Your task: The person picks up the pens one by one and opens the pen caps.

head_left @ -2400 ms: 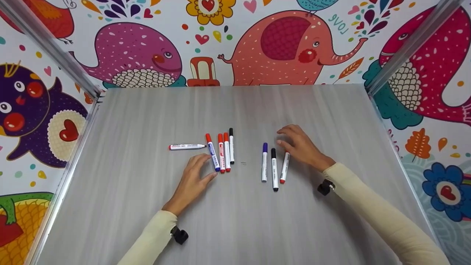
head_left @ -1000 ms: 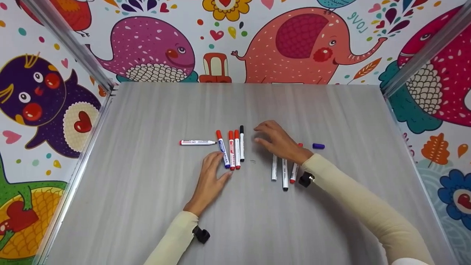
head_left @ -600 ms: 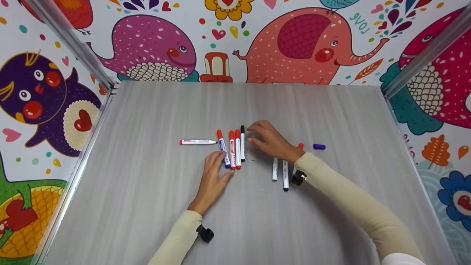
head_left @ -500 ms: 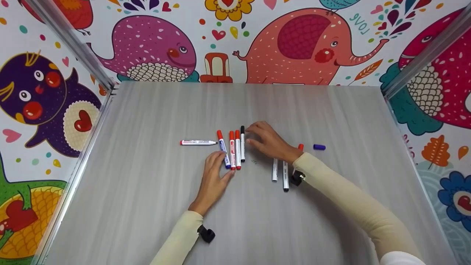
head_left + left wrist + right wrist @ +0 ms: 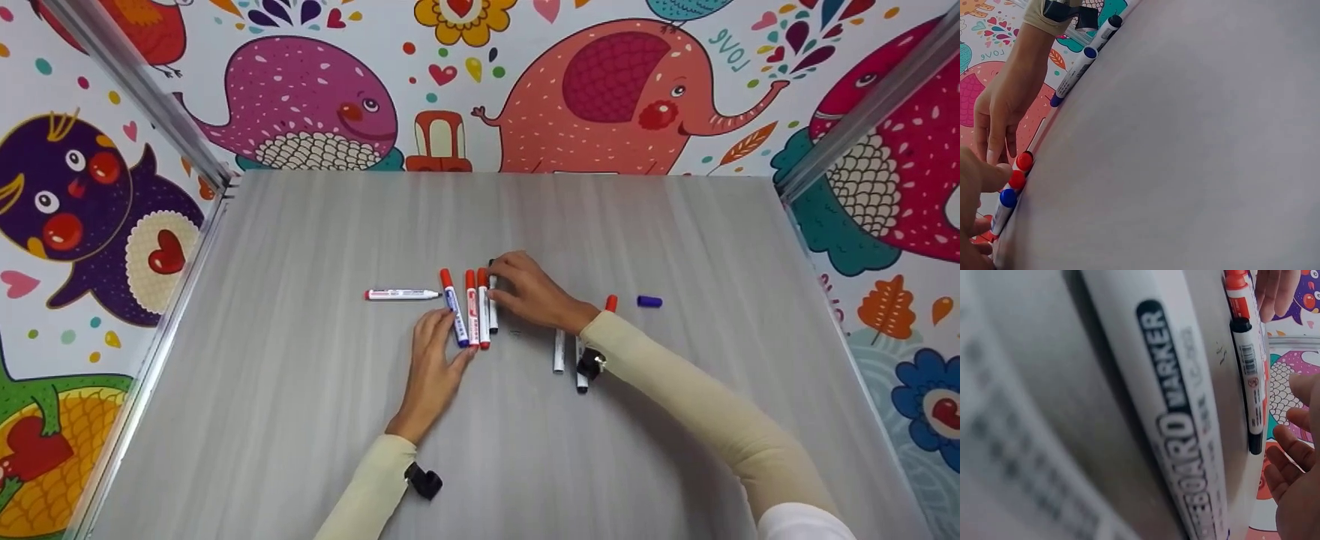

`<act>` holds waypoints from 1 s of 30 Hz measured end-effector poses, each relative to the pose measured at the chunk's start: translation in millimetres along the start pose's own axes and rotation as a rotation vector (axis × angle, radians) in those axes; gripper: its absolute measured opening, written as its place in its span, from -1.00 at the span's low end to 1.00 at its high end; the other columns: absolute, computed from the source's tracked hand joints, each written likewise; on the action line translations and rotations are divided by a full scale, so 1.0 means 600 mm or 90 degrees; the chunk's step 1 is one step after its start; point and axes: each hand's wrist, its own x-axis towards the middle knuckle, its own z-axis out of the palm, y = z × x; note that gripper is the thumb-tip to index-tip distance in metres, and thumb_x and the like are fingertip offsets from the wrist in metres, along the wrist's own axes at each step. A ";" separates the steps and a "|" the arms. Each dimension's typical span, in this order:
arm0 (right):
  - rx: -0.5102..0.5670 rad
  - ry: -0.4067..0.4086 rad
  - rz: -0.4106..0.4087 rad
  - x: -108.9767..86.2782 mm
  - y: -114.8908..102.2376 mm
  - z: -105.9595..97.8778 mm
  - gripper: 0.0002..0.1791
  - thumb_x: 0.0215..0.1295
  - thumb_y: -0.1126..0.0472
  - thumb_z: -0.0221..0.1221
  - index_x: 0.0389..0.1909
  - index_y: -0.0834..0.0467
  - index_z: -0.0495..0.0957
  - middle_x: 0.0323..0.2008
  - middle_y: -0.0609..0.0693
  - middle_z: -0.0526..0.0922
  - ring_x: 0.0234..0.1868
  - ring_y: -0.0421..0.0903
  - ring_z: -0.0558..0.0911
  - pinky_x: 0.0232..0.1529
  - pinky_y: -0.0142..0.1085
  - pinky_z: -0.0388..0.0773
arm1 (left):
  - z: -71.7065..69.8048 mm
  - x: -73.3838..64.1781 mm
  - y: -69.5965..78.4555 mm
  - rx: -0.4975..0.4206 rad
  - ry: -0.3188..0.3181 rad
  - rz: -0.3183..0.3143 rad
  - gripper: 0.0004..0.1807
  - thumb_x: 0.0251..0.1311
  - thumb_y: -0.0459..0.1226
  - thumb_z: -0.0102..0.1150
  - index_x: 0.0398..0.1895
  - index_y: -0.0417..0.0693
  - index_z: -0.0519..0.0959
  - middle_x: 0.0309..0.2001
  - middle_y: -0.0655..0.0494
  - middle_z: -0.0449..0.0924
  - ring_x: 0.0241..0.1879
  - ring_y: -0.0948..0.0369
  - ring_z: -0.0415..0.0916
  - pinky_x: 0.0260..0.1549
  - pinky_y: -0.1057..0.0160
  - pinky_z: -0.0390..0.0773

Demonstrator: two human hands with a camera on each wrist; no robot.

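In the head view my left hand (image 5: 429, 371) rests with relaxed fingers beside a blue-labelled whiteboard marker with a red cap (image 5: 454, 311). Its thumb tip is at the lower ends of two red markers, a red-labelled one (image 5: 472, 307) and a white-barrelled one (image 5: 484, 311). My right hand (image 5: 536, 296) reaches over the black marker (image 5: 493, 321) at the right of this row, hiding part of it. The right wrist view shows bent, spread fingers (image 5: 1292, 458) alongside the black marker (image 5: 1249, 385). An uncapped marker (image 5: 401, 295) lies crosswise at left, its tip near the row.
Several markers lie under my right forearm, including a white-barrelled one (image 5: 559, 352), a black-ended one (image 5: 582, 379) and a red-capped one (image 5: 611, 303). A loose purple cap (image 5: 649, 301) is farther right. Patterned walls (image 5: 442, 90) border the grey table (image 5: 337, 225).
My right hand has moved left from the right-hand markers to the black marker, uncovering the purple cap. My left hand has stayed by the row, and the markers keep their arrangement.
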 end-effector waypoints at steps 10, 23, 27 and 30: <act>-0.010 -0.015 -0.010 0.023 -0.018 0.013 -0.56 0.61 0.11 0.34 0.35 0.24 0.65 0.28 0.13 0.59 0.32 0.05 0.50 0.41 -0.06 0.50 | 0.001 0.000 -0.010 0.013 0.010 0.015 -0.25 0.29 -0.40 0.55 0.51 -0.40 0.46 0.48 -0.25 0.42 0.58 -0.19 0.21 0.55 -0.18 0.25; -0.036 -0.057 -0.007 0.051 -0.026 0.021 -0.52 0.57 0.12 0.37 0.39 0.24 0.64 0.35 0.17 0.55 0.38 0.09 0.47 0.44 0.00 0.45 | 0.001 0.000 -0.006 0.012 -0.035 -0.025 -0.30 0.34 -0.44 0.49 0.52 -0.36 0.46 0.53 -0.23 0.38 0.64 -0.19 0.10 0.59 -0.21 0.20; -0.034 -0.067 -0.002 0.058 -0.028 0.027 -0.49 0.56 0.10 0.38 0.40 0.24 0.63 0.37 0.18 0.54 0.38 0.10 0.45 0.44 0.01 0.43 | 0.002 0.000 -0.005 0.013 -0.038 -0.025 -0.31 0.35 -0.45 0.48 0.51 -0.33 0.47 0.53 -0.21 0.39 0.64 -0.19 0.09 0.59 -0.21 0.21; -0.040 -0.069 -0.008 0.063 -0.026 0.033 -0.47 0.56 0.07 0.39 0.40 0.24 0.62 0.37 0.19 0.53 0.38 0.11 0.44 0.44 0.02 0.42 | 0.002 0.000 -0.005 0.018 -0.034 -0.016 -0.33 0.34 -0.46 0.47 0.50 -0.34 0.48 0.52 -0.22 0.40 0.63 -0.21 0.11 0.57 -0.22 0.23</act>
